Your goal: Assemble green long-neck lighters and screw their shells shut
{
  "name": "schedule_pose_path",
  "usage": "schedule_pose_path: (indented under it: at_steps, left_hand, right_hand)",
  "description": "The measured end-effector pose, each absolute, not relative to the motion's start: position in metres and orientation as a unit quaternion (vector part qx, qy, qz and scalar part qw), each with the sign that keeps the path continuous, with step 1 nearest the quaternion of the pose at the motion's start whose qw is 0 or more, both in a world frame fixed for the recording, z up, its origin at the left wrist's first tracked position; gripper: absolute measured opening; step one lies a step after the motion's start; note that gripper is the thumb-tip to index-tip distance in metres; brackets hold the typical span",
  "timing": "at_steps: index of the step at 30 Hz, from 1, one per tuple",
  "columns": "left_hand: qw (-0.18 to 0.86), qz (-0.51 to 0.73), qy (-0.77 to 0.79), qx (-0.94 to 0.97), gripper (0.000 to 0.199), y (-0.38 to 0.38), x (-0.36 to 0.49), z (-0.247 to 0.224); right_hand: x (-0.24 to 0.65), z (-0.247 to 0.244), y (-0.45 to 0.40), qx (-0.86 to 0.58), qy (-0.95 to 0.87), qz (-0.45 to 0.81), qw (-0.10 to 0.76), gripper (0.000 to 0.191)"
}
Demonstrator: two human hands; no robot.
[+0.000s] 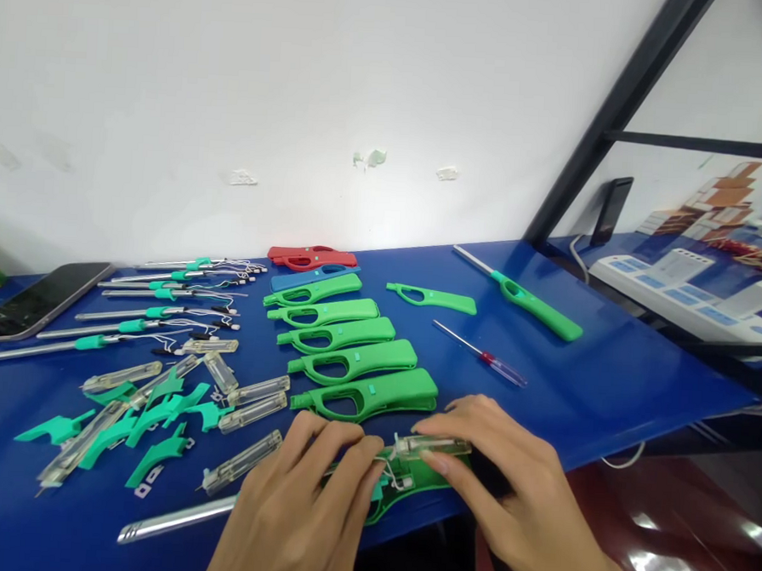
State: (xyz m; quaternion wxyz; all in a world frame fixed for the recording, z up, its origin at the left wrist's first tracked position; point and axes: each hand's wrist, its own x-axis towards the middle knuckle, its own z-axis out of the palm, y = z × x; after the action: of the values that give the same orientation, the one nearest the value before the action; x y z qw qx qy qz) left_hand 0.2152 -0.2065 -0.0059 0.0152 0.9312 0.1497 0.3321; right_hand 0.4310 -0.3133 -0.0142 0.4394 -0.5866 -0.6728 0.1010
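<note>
My left hand (309,503) is closed over the front of an opened green lighter shell (417,499) at the table's near edge. A silver metal tube (181,518) sticks out to the left from under that hand. White wires and a teal piece (380,487) show inside the shell beside my left fingertips. Between thumb and fingers, my right hand (514,488) pinches a clear fuel tank (436,444) lying over the shell. The shell's handle end is partly hidden by my right hand.
Green lighter shells (356,391) are lined up behind my hands, with blue (308,277) and red ones (312,256) beyond. Leftward lie metal tubes (64,350), teal triggers (161,457), clear tanks (244,461) and a phone (41,297). A screwdriver (495,364) and assembled lighter (539,312) lie rightward.
</note>
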Motion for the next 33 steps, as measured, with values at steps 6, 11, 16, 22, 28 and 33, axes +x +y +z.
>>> schedule_pose_path:
  at_steps: [6,11,16,22,28,33]
  left_hand:
    - [0.022,0.311,0.163,0.936,0.016,-0.212,0.21,-0.01]
    - [0.012,0.3,0.159,0.94,0.019,-0.215,0.208,-0.015]
    - [0.017,0.272,0.134,0.953,0.022,-0.214,0.204,-0.022]
    - [0.022,0.253,0.121,0.96,0.025,-0.212,0.202,-0.025]
    - [0.038,0.272,0.122,0.954,0.025,-0.213,0.205,-0.019]
    - [-0.005,0.272,0.126,0.954,0.024,-0.212,0.209,-0.016]
  right_hand:
    - [0.434,-0.013,-0.317,-0.606,-0.678,0.083,0.406,0.014]
    - [0.434,-0.014,-0.318,-0.604,-0.69,0.087,0.389,0.019]
    - [0.435,-0.014,-0.321,-0.603,-0.699,0.087,0.374,0.03]
    - [0.435,-0.011,-0.323,-0.605,-0.704,0.095,0.36,0.035]
    - [0.437,-0.013,-0.322,-0.61,-0.7,0.099,0.359,0.033]
    - [0.434,-0.017,-0.32,-0.626,-0.689,0.062,0.361,0.026]
